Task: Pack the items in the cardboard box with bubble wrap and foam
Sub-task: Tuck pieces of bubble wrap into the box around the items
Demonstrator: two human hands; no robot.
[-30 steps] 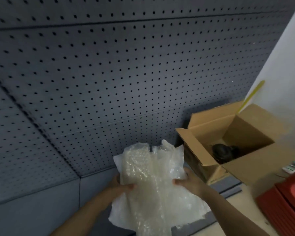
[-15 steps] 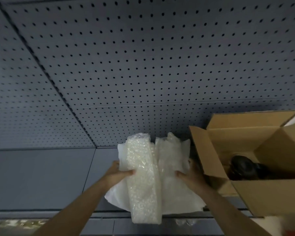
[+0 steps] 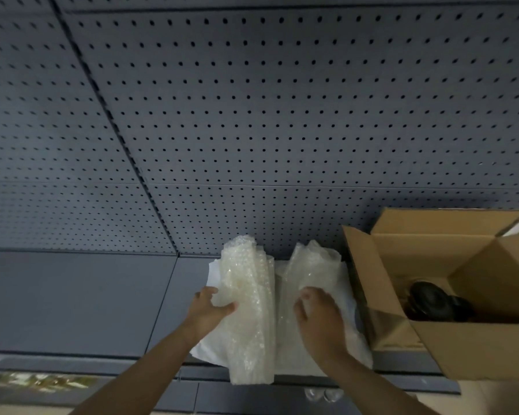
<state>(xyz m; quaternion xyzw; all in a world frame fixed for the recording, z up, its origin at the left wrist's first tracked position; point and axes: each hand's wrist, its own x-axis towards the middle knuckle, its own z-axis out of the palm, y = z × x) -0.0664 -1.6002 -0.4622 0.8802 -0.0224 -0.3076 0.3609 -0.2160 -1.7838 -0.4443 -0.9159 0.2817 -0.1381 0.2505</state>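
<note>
Holding the bubble wrap (image 3: pixel 249 310) low centre of the head view, in front of a grey pegboard wall (image 3: pixel 282 115). Left hand (image 3: pixel 210 313) grips the left edge of the folded wrap, thumb on the front face, fingers curled round behind. Right hand (image 3: pixel 319 316) sits on the right part of the bundle, fingers bent down onto the plastic; cannot tell if it is pinching or just pressing. Both forearms come up from the bottom edge.

The wrap is folded into a thick vertical band on the left and a second crumpled lobe on the right. A flat white foam sheet (image 3: pixel 351 298) lies behind it, sticking out on both sides and touching it. The bundle's lower edge overlaps the grey ledge (image 3: pixel 72 363) under the pegboard; contact with it is unclear.

The cardboard box (image 3: pixel 477 354) stands just to the right of the bundle, flaps open and upright, its left flap near the foam's right edge. A dark round item (image 3: pixel 429 301) lies inside at the bottom, partly hidden by the front wall. Not identifiable.

Two small clear rounded things (image 3: pixel 321 395) show below the ledge, too blurred to name.
</note>
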